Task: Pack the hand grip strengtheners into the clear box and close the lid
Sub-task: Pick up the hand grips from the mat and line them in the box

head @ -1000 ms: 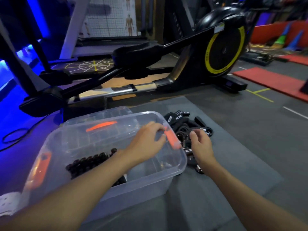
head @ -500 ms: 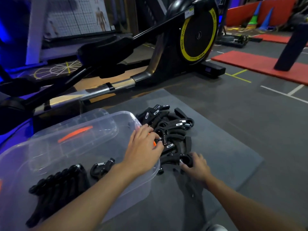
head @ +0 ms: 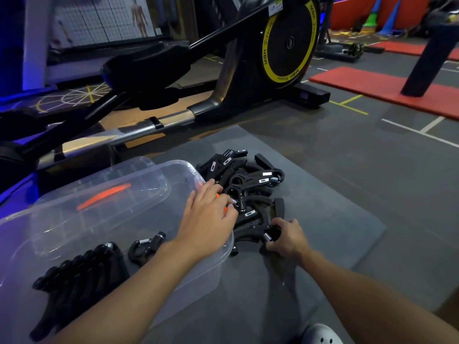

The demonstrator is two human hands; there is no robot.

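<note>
- Since the lid (head: pixel 99 180) sits off the box, leaning behind its far side with an orange latch (head: pixel 104 196) showing, packing looks under way, closing not yet.
- Far left: packed row (head: pixel 74 276) of black hand grip strengtheners lies side by side on the floor of the clear box (head: pixel 198 284).
- Just right of the row, one loose strengthener (head: pixel 146 245) lies in the box, apart from the row, spring end up.
- Left hand (head: pixel 207 222) reaches over the box's right rim, fingers stretched out, tips on a spring coil at the pile edge. Thumb hidden, so can't tell if it pinches or only touches.
- Pile (head: pixel 248 180) of unpacked strengtheners lies tangled on the grey mat (head: pixel 335 219), just beside the box's right end.
- Right hand (head: pixel 288 238) curls round the front strengthener (head: pixel 270 233) at the pile's near edge, spring showing by the thumb.
- Handling, judged: light, stiff metal spring, soft foam-like handles, not fragile. Handles hook into each other, so pulling one may drag its neighbours.
- Best hold: round both handles or at the coil, lift straight up to unhook.
- Behind it all: an elliptical trainer (head: pixel 285 43).
</note>
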